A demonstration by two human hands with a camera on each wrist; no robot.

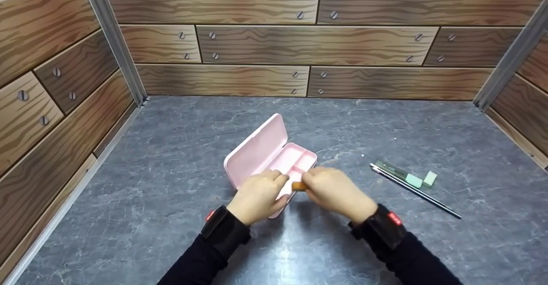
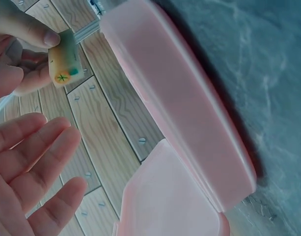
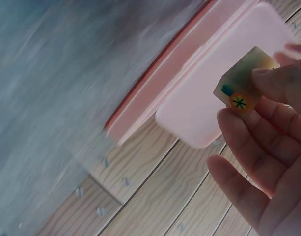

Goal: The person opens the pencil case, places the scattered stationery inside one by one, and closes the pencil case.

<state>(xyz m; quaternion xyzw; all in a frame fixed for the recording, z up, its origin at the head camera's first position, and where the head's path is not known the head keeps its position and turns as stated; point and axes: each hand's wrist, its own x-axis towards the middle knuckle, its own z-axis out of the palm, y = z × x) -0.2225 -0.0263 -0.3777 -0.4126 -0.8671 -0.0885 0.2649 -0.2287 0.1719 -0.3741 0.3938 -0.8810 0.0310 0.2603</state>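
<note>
A person's right hand [image 1: 340,191] pinches a small block [image 1: 298,186] between thumb and fingers near the right-hand rim of an open pink case [image 1: 280,163] on the grey, veined table [image 1: 184,143]. From the wrists, we see a round orange mark with dark lines on the block. The left hand [image 1: 259,195], its fingers extended and empty, is over the case's near left side; we cannot tell whether it touches. The lid [image 1: 257,150] stands raised at left, and dividers split the tray into compartments. At right, well apart, we see a slim dark rod [image 1: 421,194] beside a green holder [image 1: 396,172] with a mint end, a pale green piece [image 1: 429,179] just beside it. Wood-patterned walls [image 1: 257,45] enclose the scene.
</note>
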